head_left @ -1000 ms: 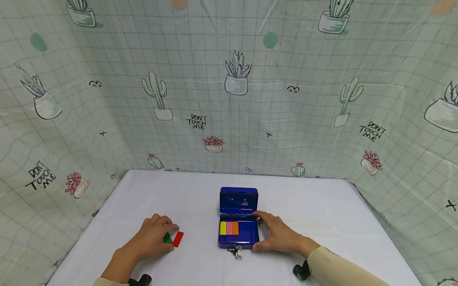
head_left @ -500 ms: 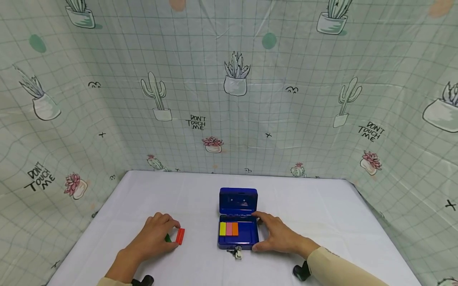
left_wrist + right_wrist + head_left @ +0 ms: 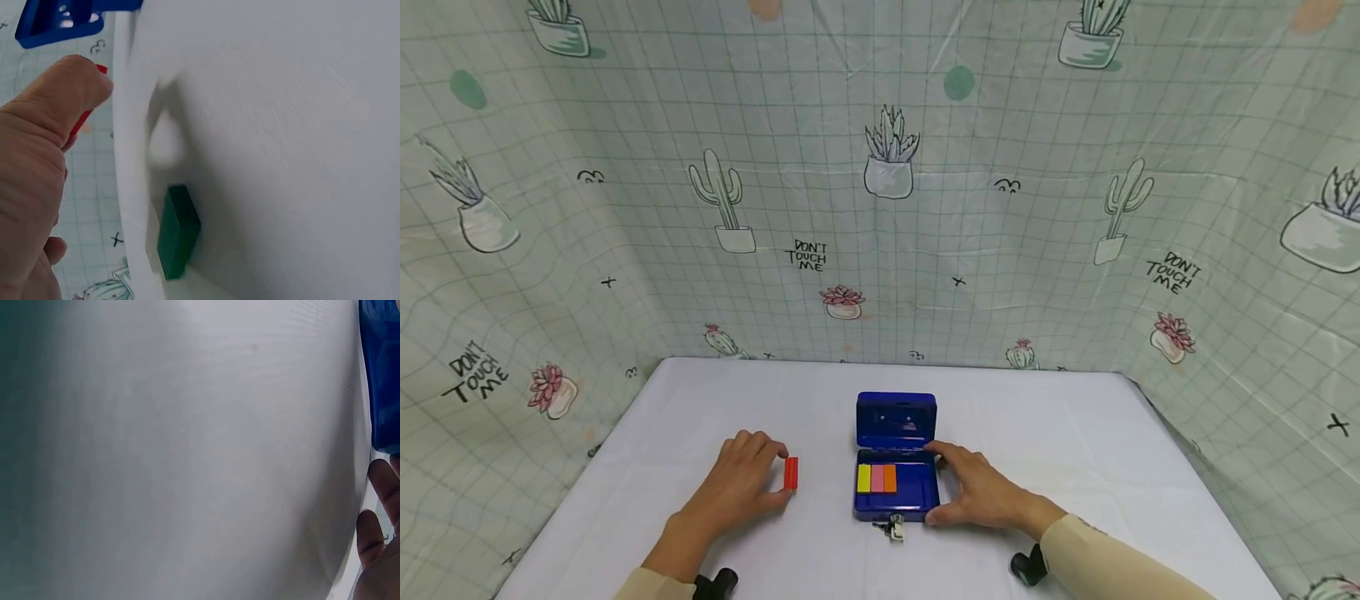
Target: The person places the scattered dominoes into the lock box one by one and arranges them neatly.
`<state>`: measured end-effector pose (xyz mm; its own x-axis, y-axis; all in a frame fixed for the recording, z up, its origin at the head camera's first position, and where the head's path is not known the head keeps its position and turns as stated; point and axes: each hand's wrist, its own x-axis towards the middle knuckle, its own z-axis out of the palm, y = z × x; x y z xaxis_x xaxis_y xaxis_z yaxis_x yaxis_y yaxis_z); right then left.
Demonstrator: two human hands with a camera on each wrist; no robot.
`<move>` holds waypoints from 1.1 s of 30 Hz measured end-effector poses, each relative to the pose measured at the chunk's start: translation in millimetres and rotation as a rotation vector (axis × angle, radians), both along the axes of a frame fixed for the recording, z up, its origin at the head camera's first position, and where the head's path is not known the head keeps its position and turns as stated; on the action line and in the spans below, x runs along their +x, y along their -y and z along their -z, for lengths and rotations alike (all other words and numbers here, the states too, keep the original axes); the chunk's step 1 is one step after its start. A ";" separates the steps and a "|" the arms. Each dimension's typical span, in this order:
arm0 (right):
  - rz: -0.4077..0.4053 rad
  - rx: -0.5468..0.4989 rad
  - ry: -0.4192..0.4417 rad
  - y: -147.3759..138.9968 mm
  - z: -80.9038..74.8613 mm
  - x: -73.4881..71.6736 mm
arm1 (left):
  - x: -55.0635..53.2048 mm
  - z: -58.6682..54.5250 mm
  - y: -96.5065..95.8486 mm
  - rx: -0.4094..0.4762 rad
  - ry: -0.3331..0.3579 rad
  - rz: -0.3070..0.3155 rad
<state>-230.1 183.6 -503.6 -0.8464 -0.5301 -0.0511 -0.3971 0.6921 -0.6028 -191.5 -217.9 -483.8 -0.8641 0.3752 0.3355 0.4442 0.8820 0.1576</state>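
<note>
Thumb and index finger of my left hand [image 3: 739,477] pinch a red block [image 3: 791,473] by its ends, left of the blue cash box [image 3: 917,490]. On the white cloth below that hand lies a green block [image 3: 179,234], seen in the left wrist view and hidden by the hand in the head view. My right hand [image 3: 983,493] holds the box's right side, thumb at the front corner and fingers at the back. The lid [image 3: 896,419] stands raised. Inside, a yellow block [image 3: 864,479], a pink block [image 3: 877,479] and an orange block [image 3: 890,479] sit side by side at the left.
Keys [image 3: 892,528] hang from the lock at the box's front. White cloth covers the table [image 3: 775,400]. A cactus-print curtain [image 3: 805,183] encloses the back and both sides.
The left hand has lifted the red block and carried it right and away from me, leaving the green block behind. The right hand and the box have stayed put.
</note>
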 end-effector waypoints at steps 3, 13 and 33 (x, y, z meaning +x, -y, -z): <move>-0.002 0.002 -0.005 -0.4 -0.2 0.3 | -3.0 -3.5 -10.9 -0.001 0.016 -0.018; 0.011 0.017 0.009 0.4 -1.3 1.3 | -11.1 -10.2 -63.7 0.015 0.082 -0.007; -0.017 0.004 -0.040 -0.9 0.6 0.8 | -22.7 0.3 -144.5 -0.079 0.036 0.123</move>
<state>-229.2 184.5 -504.2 -0.8389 -0.5439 -0.0194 -0.4323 0.6876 -0.5834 -214.2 -73.4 -484.1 -0.8207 0.5034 0.2703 0.5453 0.8313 0.1075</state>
